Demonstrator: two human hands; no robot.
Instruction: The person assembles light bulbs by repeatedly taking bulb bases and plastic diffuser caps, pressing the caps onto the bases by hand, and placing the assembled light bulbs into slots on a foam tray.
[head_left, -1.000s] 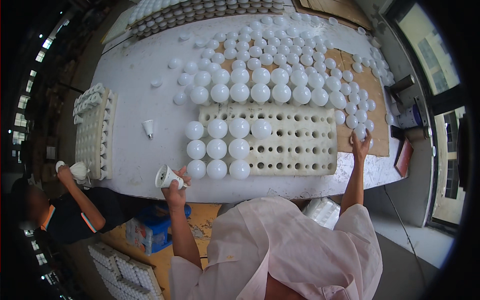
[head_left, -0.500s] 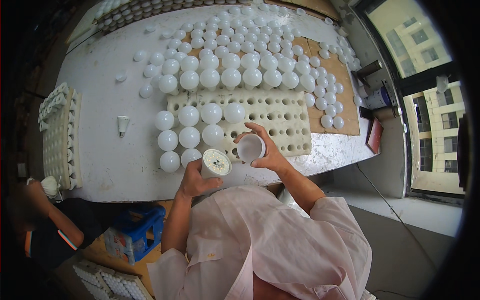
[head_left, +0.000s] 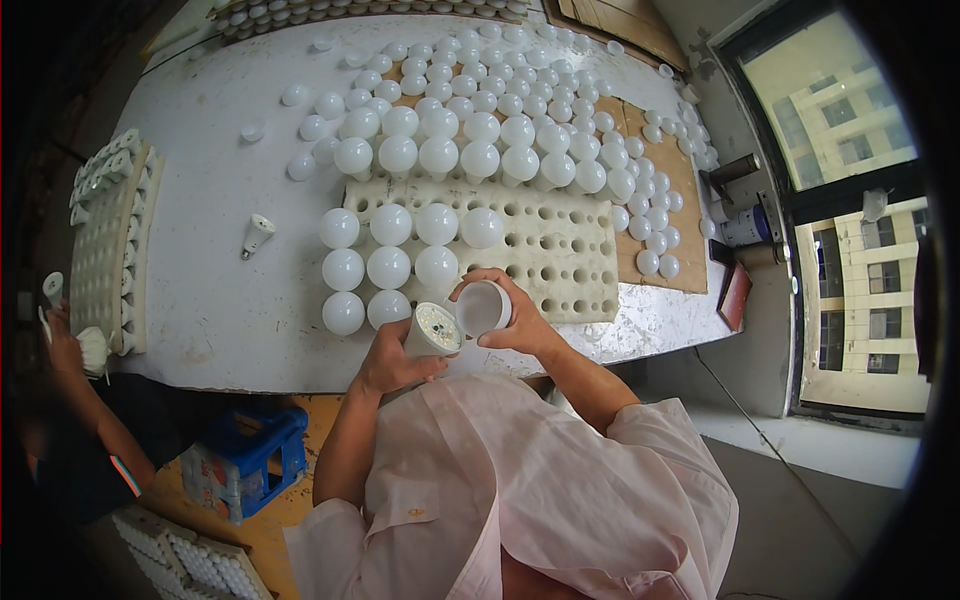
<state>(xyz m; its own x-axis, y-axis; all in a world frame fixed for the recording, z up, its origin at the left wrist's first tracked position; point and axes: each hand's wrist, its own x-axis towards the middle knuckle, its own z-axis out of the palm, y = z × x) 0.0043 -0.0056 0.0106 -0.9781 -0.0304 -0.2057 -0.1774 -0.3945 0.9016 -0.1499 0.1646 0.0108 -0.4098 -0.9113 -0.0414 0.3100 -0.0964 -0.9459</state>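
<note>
My left hand (head_left: 385, 360) is closed around a white LED bulb base (head_left: 437, 333), its round board dotted with small yellow LEDs facing upward. Fingers and thumb of my right hand (head_left: 522, 318) wrap round a white bulb cover (head_left: 484, 307), whose open mouth faces me. The cover's rim is close beside the bulb base; whether they touch I cannot tell. Just beyond my hands lies a pale tray with holes (head_left: 560, 262). Assembled round bulbs (head_left: 437, 267) stand in rows at its left side and along its far edge.
Many white covers (head_left: 520, 75) lie across the table's far side, partly on cardboard (head_left: 690, 240). A loose bulb base (head_left: 258, 233) lies at left, near another tray (head_left: 95, 245). A co-worker's hand (head_left: 63, 348) is at the left edge. A blue stool (head_left: 255, 460) stands below.
The cover in my right hand has come closer to the bulb base. The view has shifted slightly. The loose bulb base now lies tilted, and a bulb base shows by the co-worker's raised hand.
</note>
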